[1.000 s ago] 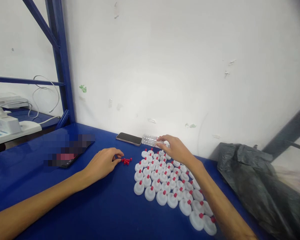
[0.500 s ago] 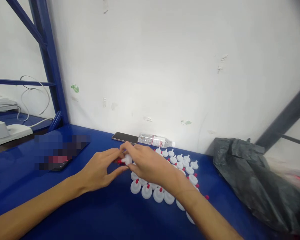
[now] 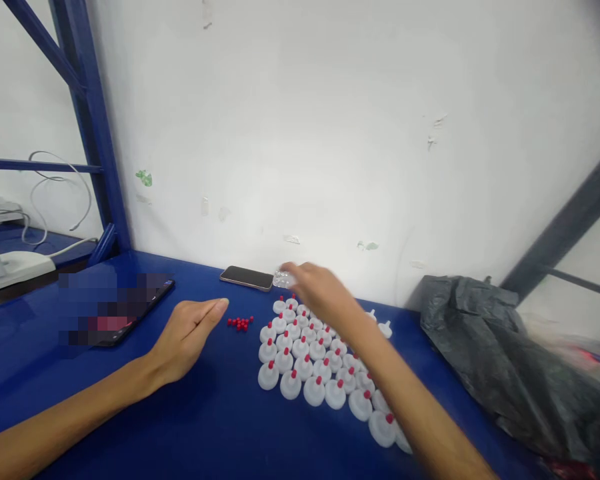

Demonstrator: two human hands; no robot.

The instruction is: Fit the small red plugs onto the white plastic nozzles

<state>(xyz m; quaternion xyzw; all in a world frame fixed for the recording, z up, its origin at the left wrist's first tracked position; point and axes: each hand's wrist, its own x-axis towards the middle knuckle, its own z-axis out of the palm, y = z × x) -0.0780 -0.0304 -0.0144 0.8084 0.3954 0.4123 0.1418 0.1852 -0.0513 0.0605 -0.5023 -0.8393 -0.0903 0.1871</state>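
My left hand point(image 3: 187, 337) hovers over the blue table, its fingers curled in and the thumb pressed against them; anything inside is hidden. Just right of it lies a small heap of red tip caps point(image 3: 239, 325). Rows of round white nozzle lids point(image 3: 314, 391) cover the middle of the table, many with a red cap on the spout. My right hand point(image 3: 315, 287) is over the back rows, smeared by motion, so its grip does not show. Behind it stand a few white lids with bare spouts point(image 3: 385, 329). My right forearm hides several lids.
A phone point(image 3: 247, 278) lies by the wall, with a clear plastic bottle point(image 3: 281, 279) beside it, mostly behind my right hand. Another phone point(image 3: 153, 300), partly pixelated, lies at left. A dark plastic bag point(image 3: 473, 347) is at right. A white power strip point(image 3: 25, 267) sits far left.
My hands first came together over the red caps, holding a white lid with a red tip between them. Since then they have parted, the right moving back over the lids.
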